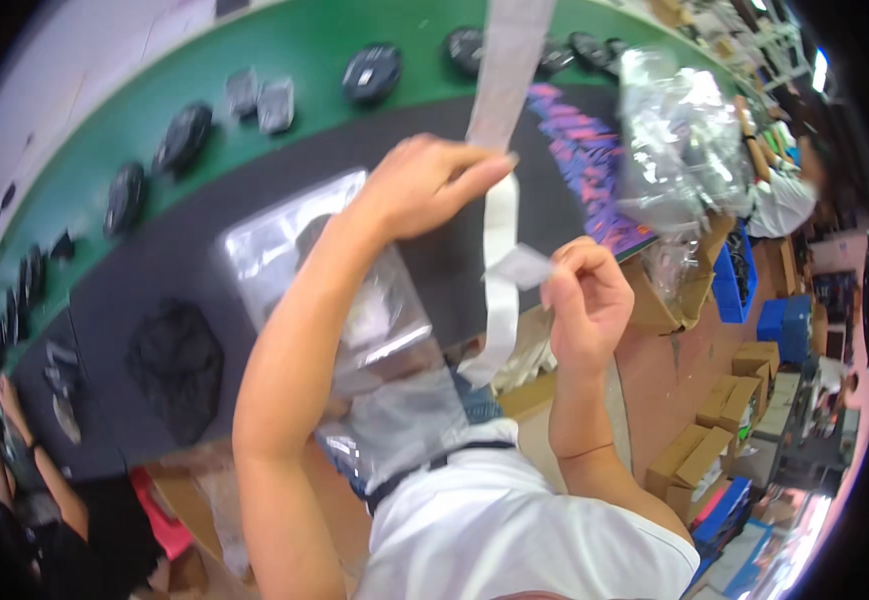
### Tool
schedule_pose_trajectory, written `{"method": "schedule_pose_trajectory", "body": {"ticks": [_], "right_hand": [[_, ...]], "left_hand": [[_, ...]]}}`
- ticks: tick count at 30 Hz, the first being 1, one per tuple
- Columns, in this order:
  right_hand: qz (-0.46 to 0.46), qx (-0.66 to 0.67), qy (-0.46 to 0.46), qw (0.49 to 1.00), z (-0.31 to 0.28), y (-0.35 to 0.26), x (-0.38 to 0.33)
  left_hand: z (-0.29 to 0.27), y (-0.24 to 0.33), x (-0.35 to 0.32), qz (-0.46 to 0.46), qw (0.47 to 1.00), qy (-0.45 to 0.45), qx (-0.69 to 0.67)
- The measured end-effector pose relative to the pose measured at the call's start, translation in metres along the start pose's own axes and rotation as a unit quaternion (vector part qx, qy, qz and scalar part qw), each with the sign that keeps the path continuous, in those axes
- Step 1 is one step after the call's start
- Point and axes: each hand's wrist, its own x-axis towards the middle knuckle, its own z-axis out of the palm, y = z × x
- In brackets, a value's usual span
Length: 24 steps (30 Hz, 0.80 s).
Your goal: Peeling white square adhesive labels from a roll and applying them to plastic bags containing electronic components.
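A long white strip of labels [501, 215] runs down from the top of the view and hangs in front of me. My left hand [429, 185] grips it, thumb along its edge. Lower down, my right hand [591, 295] is closed in a pinch on a small whitish label [522, 266] that stands out sideways from the strip. Whether the label still sticks to the strip I cannot tell. Below my left forearm a clear plastic bag [404, 310] lies on the black mat [454, 265] and hangs over its near edge; my arm partly hides its contents.
A black cloth item [176, 370] lies on the mat's left. Several dark oval packages [371, 73] line the green table [304, 45]. At right are purple-pink patterned packets [594, 170], a heap of clear bags [679, 140] and cardboard boxes [689, 455]. Another person's arms [49, 465] reach in far left.
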Motion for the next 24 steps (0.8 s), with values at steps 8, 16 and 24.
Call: {"method": "schedule_pose_trajectory", "body": {"ticks": [8, 16, 24], "right_hand": [[0.154, -0.106, -0.256, 0.948, 0.023, 0.019, -0.058], [0.185, -0.169, -0.288, 0.924, 0.022, 0.015, -0.059], [0.213, -0.157, -0.284, 0.921, 0.025, 0.019, -0.062]], "left_hand": [[-0.001, -0.001, 0.005, -0.007, 1.0, 0.02, 0.011], [0.002, 0.003, 0.002, -0.056, 0.998, -0.017, 0.02], [0.005, -0.006, 0.0, -0.002, 1.0, 0.026, 0.007]]}}
